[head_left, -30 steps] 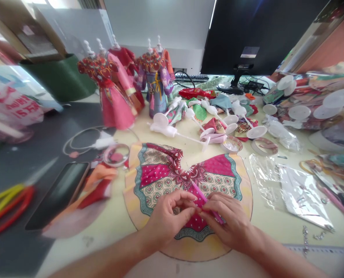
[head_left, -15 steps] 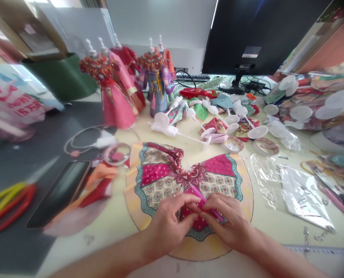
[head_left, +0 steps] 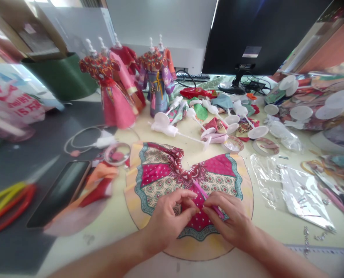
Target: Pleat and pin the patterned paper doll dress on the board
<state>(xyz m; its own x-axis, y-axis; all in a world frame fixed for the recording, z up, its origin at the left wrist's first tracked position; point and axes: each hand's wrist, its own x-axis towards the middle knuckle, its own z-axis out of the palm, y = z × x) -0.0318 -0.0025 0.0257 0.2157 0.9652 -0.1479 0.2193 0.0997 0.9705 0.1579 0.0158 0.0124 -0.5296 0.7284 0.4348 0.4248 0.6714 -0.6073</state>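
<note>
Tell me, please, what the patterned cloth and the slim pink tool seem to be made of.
Patterned cloth: probably fabric, mostly matte, given its gathers and creases. Slim pink tool: likely smooth plastic, from its even colour, though painted metal is possible.

skirt (head_left: 189, 177) that looked like matt cloth, slim pink tool (head_left: 200, 190) that seemed smooth plastic, silvery packet (head_left: 305, 197) that shone glossy, chain (head_left: 306, 237) that gleamed like metal

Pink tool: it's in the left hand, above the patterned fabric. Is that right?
Not quite: the head view shows the pink tool in the right hand, not the left hand. It is above the patterned fabric, as you said.
</note>
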